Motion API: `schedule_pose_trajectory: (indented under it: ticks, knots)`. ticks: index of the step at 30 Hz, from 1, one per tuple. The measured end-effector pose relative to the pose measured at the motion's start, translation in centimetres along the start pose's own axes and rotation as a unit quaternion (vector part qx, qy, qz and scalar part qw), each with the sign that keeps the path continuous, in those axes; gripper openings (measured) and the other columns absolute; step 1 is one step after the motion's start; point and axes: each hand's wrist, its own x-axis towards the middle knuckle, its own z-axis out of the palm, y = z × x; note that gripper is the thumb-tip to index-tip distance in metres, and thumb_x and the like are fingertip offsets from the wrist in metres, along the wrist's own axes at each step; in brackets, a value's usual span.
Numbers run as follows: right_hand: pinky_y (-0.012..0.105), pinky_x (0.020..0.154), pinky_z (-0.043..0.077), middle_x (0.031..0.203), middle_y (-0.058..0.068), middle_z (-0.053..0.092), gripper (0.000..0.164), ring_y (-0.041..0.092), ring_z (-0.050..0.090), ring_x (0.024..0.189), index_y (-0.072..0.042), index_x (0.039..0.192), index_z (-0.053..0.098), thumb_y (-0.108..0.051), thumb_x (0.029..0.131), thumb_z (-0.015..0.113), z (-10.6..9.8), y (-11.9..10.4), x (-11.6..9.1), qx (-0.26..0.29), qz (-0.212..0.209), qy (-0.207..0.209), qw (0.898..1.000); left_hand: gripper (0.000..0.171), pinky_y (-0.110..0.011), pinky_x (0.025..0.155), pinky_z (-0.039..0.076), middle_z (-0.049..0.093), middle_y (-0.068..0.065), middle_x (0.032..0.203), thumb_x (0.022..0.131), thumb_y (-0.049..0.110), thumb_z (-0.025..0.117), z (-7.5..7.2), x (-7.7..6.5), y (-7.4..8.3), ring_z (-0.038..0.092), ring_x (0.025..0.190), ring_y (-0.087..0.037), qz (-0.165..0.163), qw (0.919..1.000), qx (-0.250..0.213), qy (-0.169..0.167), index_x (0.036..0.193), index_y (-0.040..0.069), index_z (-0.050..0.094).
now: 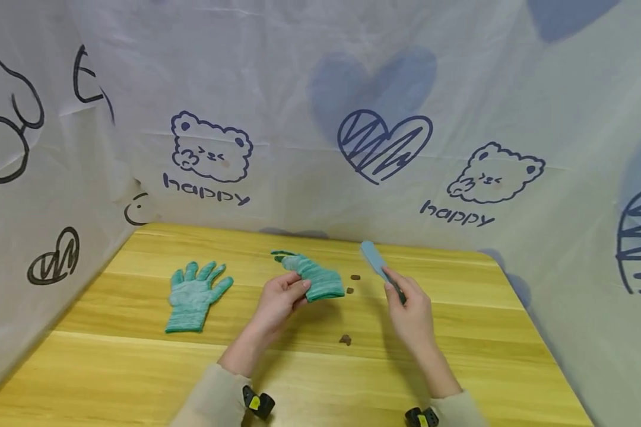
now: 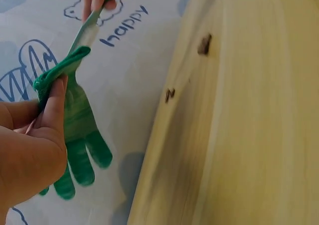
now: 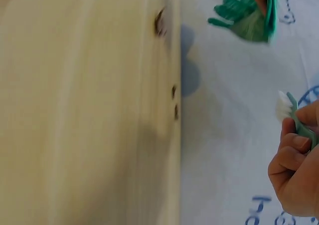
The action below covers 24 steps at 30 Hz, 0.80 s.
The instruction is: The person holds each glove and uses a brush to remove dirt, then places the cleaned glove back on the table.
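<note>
My left hand pinches a green knit glove near its cuff, holding it up over the table with the fingers hanging off to the left. In the left wrist view the glove dangles below my thumb. My right hand grips a blue-green brush by its handle, to the right of the glove. White bristles show on the brush in the right wrist view. A second green glove lies flat on the table at the left, fingers pointing away.
Small brown crumbs lie on the yellow wood-grain table: a clump between my forearms and two bits nearer the back edge. A white cloth printed with bears and hearts hangs behind and at both sides.
</note>
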Motion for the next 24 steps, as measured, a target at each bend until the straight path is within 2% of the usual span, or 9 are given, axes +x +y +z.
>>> schedule_pose_trajectory:
  ticks: [6,12,15,17,18,19,21,22,24]
  knots:
    - [0.025,0.055,0.041,0.106,0.015,0.068,0.036,0.018,0.049,0.067,-0.011,0.142,0.065,-0.01,0.106,0.06,-2.9,2.5,-0.8,-0.036,0.058,-0.079,0.995,0.011,-0.022,0.07,0.054,0.06,0.004,0.079,0.106,0.006,0.056,-2.7,0.2,0.2,0.058,0.074,-0.006,-0.005,0.9981,0.061,-0.01,0.1,-0.001,0.06]
    - [0.031,0.061,0.042,0.122,0.02,0.065,0.041,0.021,0.05,0.076,-0.009,0.149,0.057,-0.012,0.108,0.055,-5.4,4.8,-0.9,-0.099,0.093,-0.168,0.976,0.027,-0.033,0.074,0.052,0.042,0.0,0.074,0.107,0.008,0.055,-5.5,0.1,0.9,0.046,0.072,-0.013,-0.012,0.9921,0.12,-0.033,0.082,0.008,0.044]
    - [0.037,0.069,0.046,0.126,0.023,0.063,0.042,0.027,0.057,0.086,-0.007,0.15,0.055,-0.013,0.109,0.053,-6.4,5.5,-1.0,-0.123,0.099,-0.201,0.967,0.032,-0.042,0.082,0.051,0.035,-0.006,0.078,0.108,0.008,0.053,-6.8,-0.1,1.2,0.039,0.075,-0.023,-0.027,0.986,0.156,-0.052,0.083,0.005,0.035]
    - [0.046,0.082,0.053,0.134,0.026,0.061,0.042,0.037,0.062,0.104,-0.005,0.15,0.054,-0.013,0.109,0.051,-6.9,5.7,-1.0,-0.128,0.1,-0.221,0.962,0.022,-0.048,0.096,0.053,0.053,-0.019,0.095,0.109,0.008,0.052,-7.8,-0.3,1.4,0.054,0.092,-0.032,-0.04,0.9804,0.183,-0.062,0.095,-0.008,0.048]
    - [0.052,0.089,0.054,0.138,0.027,0.059,0.042,0.043,0.061,0.114,-0.004,0.15,0.054,-0.012,0.109,0.05,-7.0,5.8,-1.0,-0.128,0.102,-0.23,0.959,0.025,-0.052,0.103,0.051,0.056,-0.028,0.113,0.109,0.009,0.051,-8.2,-0.4,1.5,0.057,0.107,-0.039,-0.047,0.9768,0.198,-0.066,0.109,-0.016,0.051]
    - [0.058,0.097,0.052,0.142,0.028,0.057,0.042,0.047,0.058,0.123,-0.003,0.15,0.053,-0.012,0.109,0.05,-7.2,5.9,-1.0,-0.128,0.102,-0.24,0.957,0.036,-0.055,0.108,0.048,0.051,-0.036,0.131,0.109,0.01,0.051,-8.6,-0.5,1.6,0.053,0.123,-0.046,-0.056,0.9741,0.208,-0.067,0.127,-0.021,0.048]
    - [0.065,0.108,0.044,0.148,0.03,0.052,0.042,0.051,0.047,0.137,0.0,0.15,0.052,-0.01,0.109,0.048,-7.4,6.1,-1.0,-0.128,0.104,-0.253,0.953,0.058,-0.058,0.114,0.042,0.026,-0.039,0.16,0.109,0.011,0.05,-9.4,-0.7,1.8,0.032,0.147,-0.05,-0.068,0.9673,0.233,-0.074,0.152,-0.021,0.028]
    - [0.067,0.11,0.041,0.15,0.03,0.05,0.042,0.052,0.044,0.139,0.001,0.15,0.052,-0.009,0.109,0.048,-7.5,6.2,-1.0,-0.128,0.106,-0.259,0.952,0.064,-0.059,0.115,0.04,0.015,-0.038,0.164,0.109,0.012,0.05,-9.8,-0.9,1.9,0.023,0.15,-0.05,-0.071,0.9645,0.243,-0.077,0.156,-0.019,0.018]
    - [0.066,0.109,0.042,0.15,0.031,0.05,0.042,0.052,0.046,0.138,0.001,0.15,0.052,-0.009,0.109,0.048,-7.7,6.4,-1.0,-0.135,0.113,-0.263,0.949,0.064,-0.058,0.114,0.042,0.015,-0.037,0.164,0.109,0.012,0.051,-10.3,-1.1,2.2,0.024,0.15,-0.051,-0.077,0.9606,0.255,-0.079,0.156,-0.018,0.019]
